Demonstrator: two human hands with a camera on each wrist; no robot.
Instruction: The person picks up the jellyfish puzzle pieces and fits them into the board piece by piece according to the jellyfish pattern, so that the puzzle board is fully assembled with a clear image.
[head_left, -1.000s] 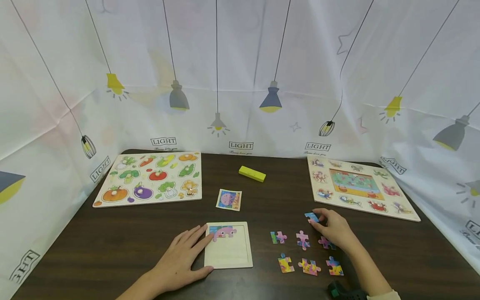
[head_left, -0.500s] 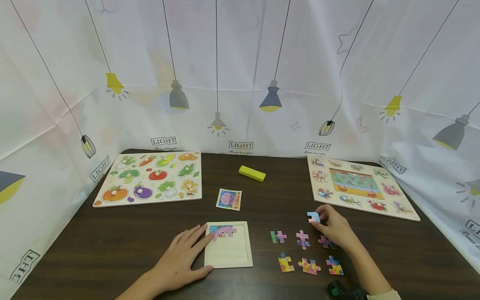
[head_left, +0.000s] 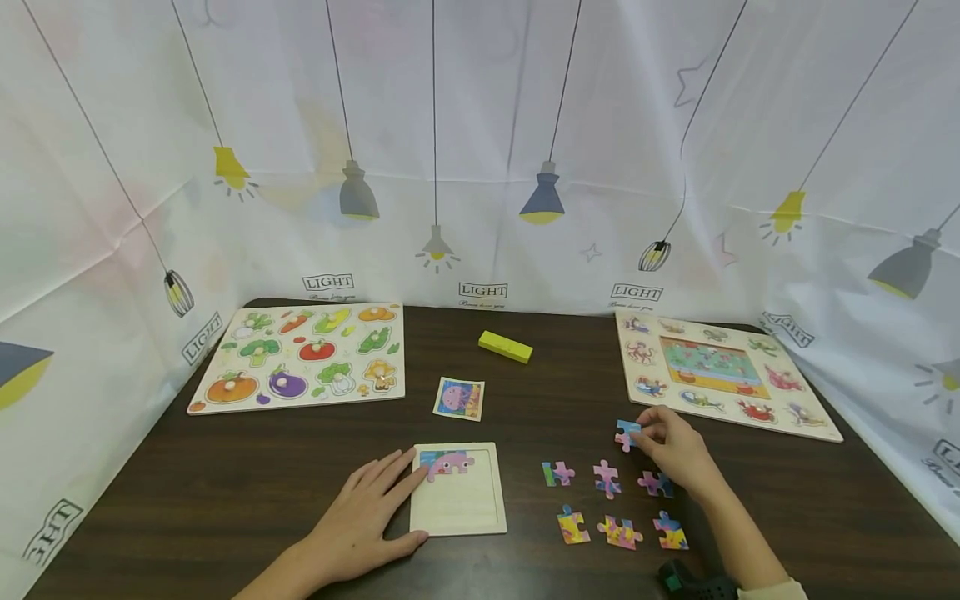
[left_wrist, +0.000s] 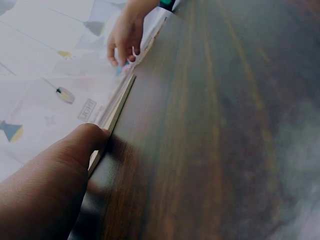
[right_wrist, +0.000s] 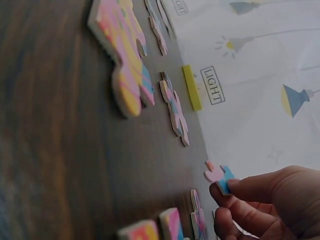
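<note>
Right fingers [right_wrist: 245, 212] in pinch on puzzle piece [right_wrist: 220, 179]

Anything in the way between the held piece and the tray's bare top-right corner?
Nothing visible. The right hand pinches the puzzle piece; the loose pieces lie flat, just nearer the person than a straight path to the tray. The left hand rests at its left side.

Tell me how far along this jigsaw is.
Done: a pink-and-blue section sits upper left in the square pale wooden tray. In hand: the right hand pinches a blue-and-pink jigsaw piece. Remaining: six multicoloured jigsaw pieces lie on the dark wood-grain table.
</note>
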